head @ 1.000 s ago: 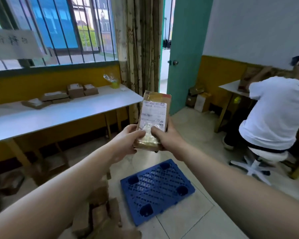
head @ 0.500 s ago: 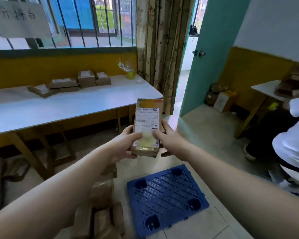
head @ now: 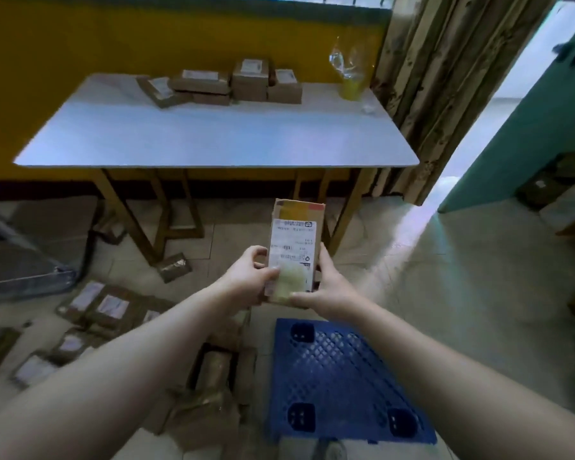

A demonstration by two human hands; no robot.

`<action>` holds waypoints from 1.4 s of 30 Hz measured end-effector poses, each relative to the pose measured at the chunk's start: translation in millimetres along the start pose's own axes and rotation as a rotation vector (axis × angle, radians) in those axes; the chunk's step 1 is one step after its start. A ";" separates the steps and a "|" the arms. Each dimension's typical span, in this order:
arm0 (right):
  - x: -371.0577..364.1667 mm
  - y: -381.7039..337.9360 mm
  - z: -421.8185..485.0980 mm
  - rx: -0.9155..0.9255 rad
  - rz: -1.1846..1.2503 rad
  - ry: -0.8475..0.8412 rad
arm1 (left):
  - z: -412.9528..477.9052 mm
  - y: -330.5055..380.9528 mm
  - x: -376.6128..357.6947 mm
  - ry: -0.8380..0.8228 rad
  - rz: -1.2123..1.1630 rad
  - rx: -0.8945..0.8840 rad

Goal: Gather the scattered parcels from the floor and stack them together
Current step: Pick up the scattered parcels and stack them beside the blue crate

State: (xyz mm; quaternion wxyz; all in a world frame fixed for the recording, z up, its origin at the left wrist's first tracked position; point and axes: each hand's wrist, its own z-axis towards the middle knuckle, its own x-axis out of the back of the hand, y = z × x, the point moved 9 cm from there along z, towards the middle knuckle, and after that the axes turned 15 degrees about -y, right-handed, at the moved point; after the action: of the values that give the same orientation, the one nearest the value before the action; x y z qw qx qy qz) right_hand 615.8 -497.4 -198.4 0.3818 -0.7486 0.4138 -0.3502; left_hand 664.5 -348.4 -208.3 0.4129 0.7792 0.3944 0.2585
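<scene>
Two hands hold one parcel [head: 294, 247] up in front of me, above the floor and just beyond the far edge of the blue pallet [head: 339, 376]. It is a small brown carton standing on end, with its white shipping label facing my camera and a strip of yellow tape across the top. The left hand [head: 246, 280] grips the lower left edge, thumb laid over the label's bottom corner and the other fingers curled round behind. The right hand [head: 326, 293] clasps the lower right corner, thumb along the bottom front, its fingers reaching round the back where I cannot see them. Under my left forearm a scatter of flat parcels [head: 107, 307] lies on the tiled floor, labels up, some overlapping. A tape-wrapped bundle [head: 213, 366] sits just beside the pallet's left side. One small packet [head: 174, 267] lies alone near the foot of a table leg. On the white table [head: 213, 137] behind, a cluster of boxes [head: 249, 81] stands close to the yellow wall, with a yellow cup [head: 349, 84] apart to their right, near the curtain [head: 445, 78].
</scene>
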 end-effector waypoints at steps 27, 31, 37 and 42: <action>-67.8 546.9 270.3 -0.379 0.002 -0.182 | 335.6 -505.4 -109.9 0.005 -0.046 0.517; -69.0 570.0 283.8 -0.396 -0.017 -0.157 | 352.5 -526.3 -117.9 -0.024 -0.020 0.533; -70.3 579.3 302.0 -0.460 -0.075 -0.153 | 363.2 -527.5 -116.1 -0.020 -0.006 0.465; -76.1 576.3 303.0 -0.484 -0.071 -0.188 | 357.1 -524.0 -109.7 -0.016 -0.005 0.445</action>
State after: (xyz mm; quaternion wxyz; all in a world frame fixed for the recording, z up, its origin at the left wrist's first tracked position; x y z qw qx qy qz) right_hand 636.0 -555.5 -851.0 0.2158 -0.8615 0.4215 -0.1833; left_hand 653.6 -413.9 -848.4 0.2346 0.8522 0.4402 0.1578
